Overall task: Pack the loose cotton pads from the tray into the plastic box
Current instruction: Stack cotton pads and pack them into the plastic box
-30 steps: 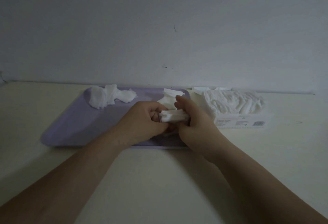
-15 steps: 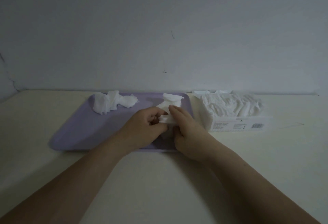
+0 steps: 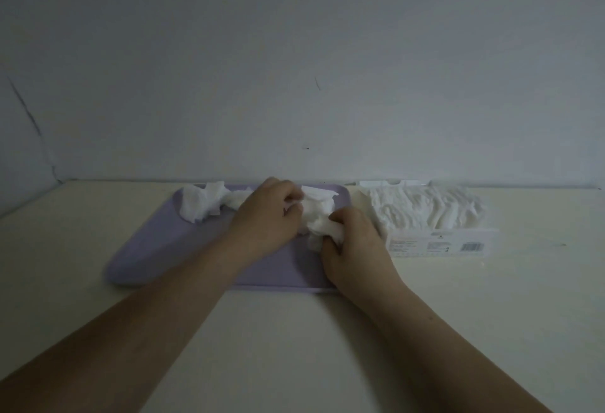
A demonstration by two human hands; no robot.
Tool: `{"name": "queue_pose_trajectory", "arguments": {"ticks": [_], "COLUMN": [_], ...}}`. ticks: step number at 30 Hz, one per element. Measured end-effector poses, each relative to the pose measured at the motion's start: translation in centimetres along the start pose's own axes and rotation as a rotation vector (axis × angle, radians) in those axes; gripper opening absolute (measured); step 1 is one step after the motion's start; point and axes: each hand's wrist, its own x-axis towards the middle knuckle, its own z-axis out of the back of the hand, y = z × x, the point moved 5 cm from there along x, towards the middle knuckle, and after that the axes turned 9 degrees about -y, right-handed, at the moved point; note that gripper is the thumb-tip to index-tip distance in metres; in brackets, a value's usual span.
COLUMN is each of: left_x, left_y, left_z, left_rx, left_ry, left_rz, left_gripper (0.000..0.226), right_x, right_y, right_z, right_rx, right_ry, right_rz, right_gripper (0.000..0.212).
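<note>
A lilac tray (image 3: pixel 157 249) lies on the table against the wall. Loose white cotton pads (image 3: pixel 199 204) sit bunched in its far left corner. A second heap of cotton pads (image 3: pixel 319 208) lies at the tray's far right, and both hands are on it. My left hand (image 3: pixel 265 219) pinches pads at the heap's left side. My right hand (image 3: pixel 355 242) is closed around a wad of pads at the heap's near side. The clear plastic box (image 3: pixel 438 245), packed with upright white pads, stands just right of the tray.
The cream table (image 3: pixel 294 347) runs to a plain white wall (image 3: pixel 294 52) right behind the tray and box. The box's open lid (image 3: pixel 376 183) lies flat against the wall. A dark crack marks the wall at far left.
Both hands have moved away from me onto the right heap of pads. The neat stack held between them a second ago now looks like a loose wad in my right hand.
</note>
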Motion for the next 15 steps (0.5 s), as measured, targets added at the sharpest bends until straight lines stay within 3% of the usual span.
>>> {"name": "queue_pose_trajectory", "arguments": {"ticks": [3, 5, 7, 12, 15], "left_x": [1.8, 2.1, 1.8, 1.0, 0.5], "left_y": [0.0, -0.3, -0.2, 0.5, 1.2], "left_z": [-1.7, -2.9, -3.7, -2.8, -2.1], "left_rx": [0.114, 0.084, 0.045, -0.045, -0.117], "left_ry": [0.148, 0.264, 0.31, 0.188, 0.221], "left_rz": [-0.068, -0.09, -0.082, -0.073, -0.01], "left_gripper": [0.056, 0.063, 0.055, 0.033, 0.025], "right_x": [0.0, 0.1, 0.1, 0.2, 0.3], "right_y": [-0.2, -0.7, -0.9, -1.3, -1.4], "right_z": [0.1, 0.1, -0.1, -0.1, -0.2], "right_rx": [0.057, 0.086, 0.105, 0.107, 0.128], "right_ry": [-0.007, -0.004, 0.007, 0.002, -0.009], "right_rz": [-0.043, -0.08, -0.104, -0.119, -0.115], "right_gripper": [0.024, 0.026, 0.028, 0.027, 0.023]}}
